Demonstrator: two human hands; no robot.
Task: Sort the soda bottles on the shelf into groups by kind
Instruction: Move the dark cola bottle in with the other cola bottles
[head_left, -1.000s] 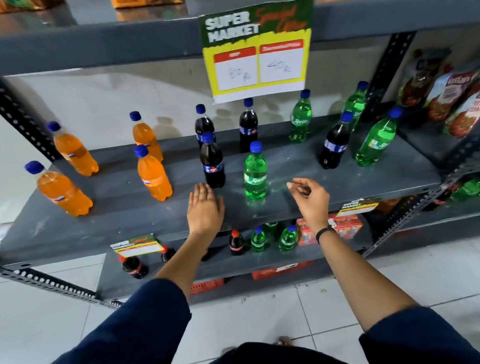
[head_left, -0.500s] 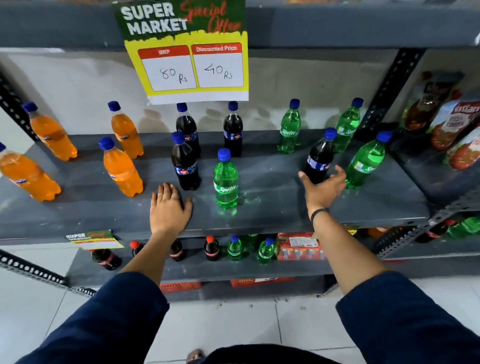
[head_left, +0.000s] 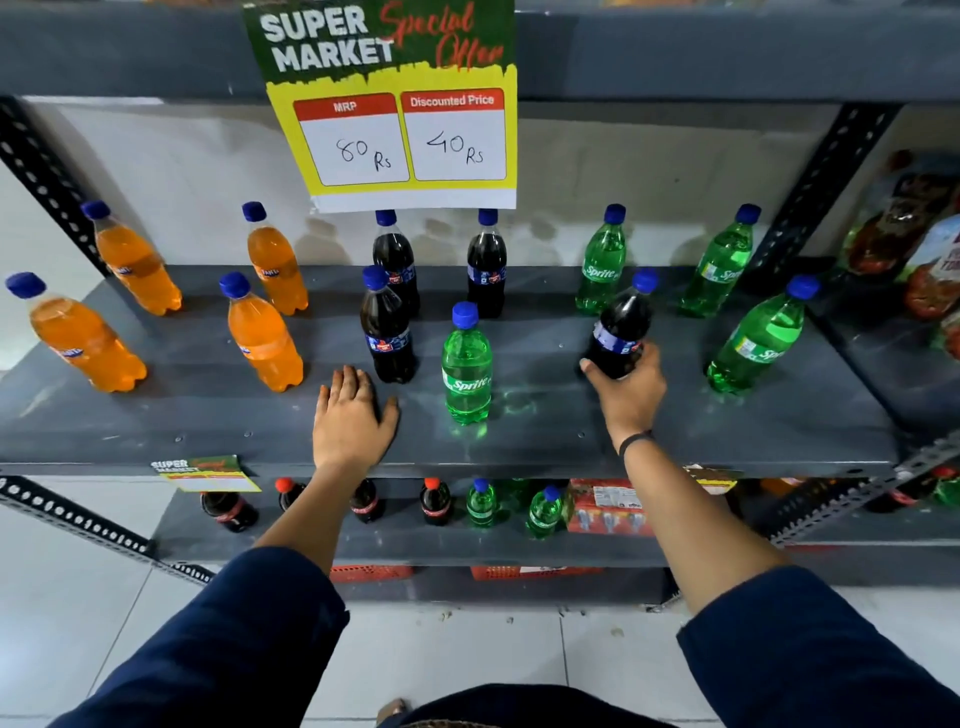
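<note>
On the grey shelf (head_left: 545, 447) stand several orange soda bottles (head_left: 262, 338) at the left, three dark cola bottles (head_left: 387, 332) in the middle, and three green Sprite bottles (head_left: 756, 343) at the right. One more Sprite bottle (head_left: 466, 369) stands alone in front of the colas. My right hand (head_left: 628, 387) grips the base of a fourth cola bottle (head_left: 621, 332) among the Sprites. My left hand (head_left: 353, 415) rests flat on the shelf beside the front cola.
A yellow price sign (head_left: 395, 104) hangs from the upper shelf over the colas. Snack bags (head_left: 930, 260) fill the bay to the right. The lower shelf holds small cola bottles (head_left: 434, 501), small green bottles (head_left: 543, 512) and a red box (head_left: 608, 506).
My right hand moved right and forward from the shelf's front and closed around the cola bottle among the Sprites. My left hand stayed flat on the shelf. The view shifted right.
</note>
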